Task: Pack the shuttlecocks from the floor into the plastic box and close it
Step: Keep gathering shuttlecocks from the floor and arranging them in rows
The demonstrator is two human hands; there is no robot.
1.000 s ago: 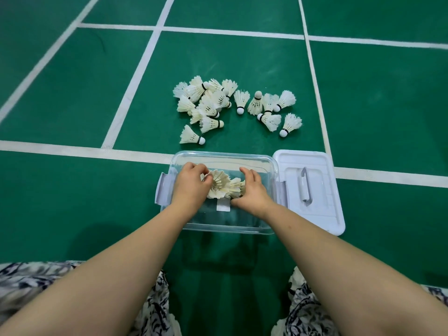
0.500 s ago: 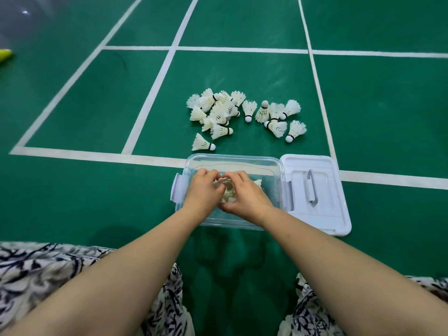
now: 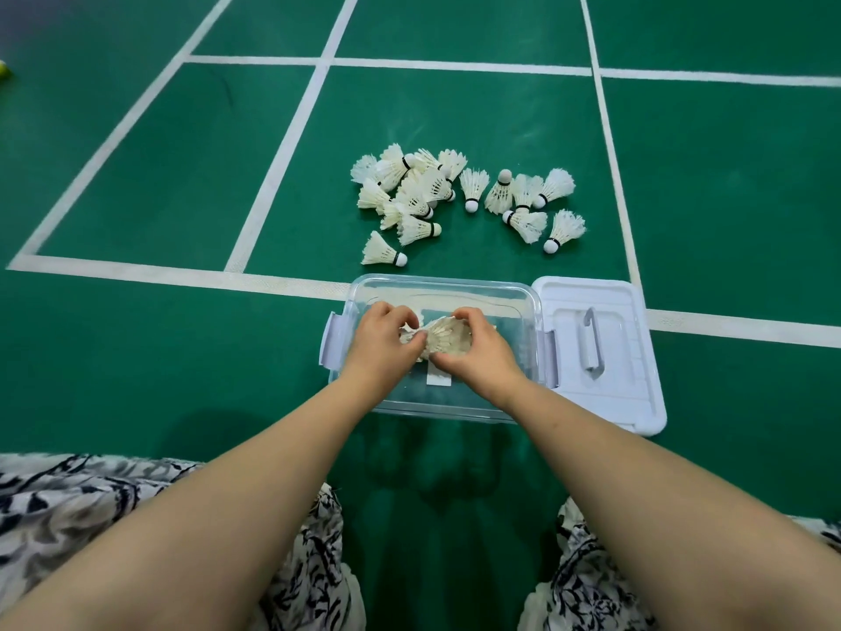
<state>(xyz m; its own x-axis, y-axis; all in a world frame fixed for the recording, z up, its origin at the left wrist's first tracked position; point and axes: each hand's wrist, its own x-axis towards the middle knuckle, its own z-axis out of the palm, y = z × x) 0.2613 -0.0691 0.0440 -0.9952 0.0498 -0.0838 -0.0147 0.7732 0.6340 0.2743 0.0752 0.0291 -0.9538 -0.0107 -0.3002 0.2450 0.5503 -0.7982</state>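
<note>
Shuttlecocks [image 3: 448, 337], a small handful, sitting low inside the clear plastic box [image 3: 437, 284], roughly mid-box and pinched between both hands. Left hand [image 3: 384, 346] curled around the left side of the bunch, fingers bent in; right hand [image 3: 478, 352] cupped over the right side, thumb and fingertips closed on the feather skirts. Neither hand open, neither gripping hard by the look of it. Probably nesting them together so they take up less room and the feathers don't get crushed, hence the two-handed fiddling instead of just dropping them in.

Rest of the pile [image 3: 459, 198] just beyond the box's far edge on the green court floor [image 3: 136, 175], well over a dozen, some heaped on the left, some scattered right. Nearest stray one [image 3: 382, 252] lying close to the box's far left corner. Kept within easy reach, makes sense.

Lid [image 3: 596, 348] flat on the floor touching the box's right side, handle up, out of the way but handy for the close. Latch flap [image 3: 330, 341] on the box's left end flipped outward.

Early days, really: most still outside the box. Can't tell how many are already in, hands covering the bunch.
</note>
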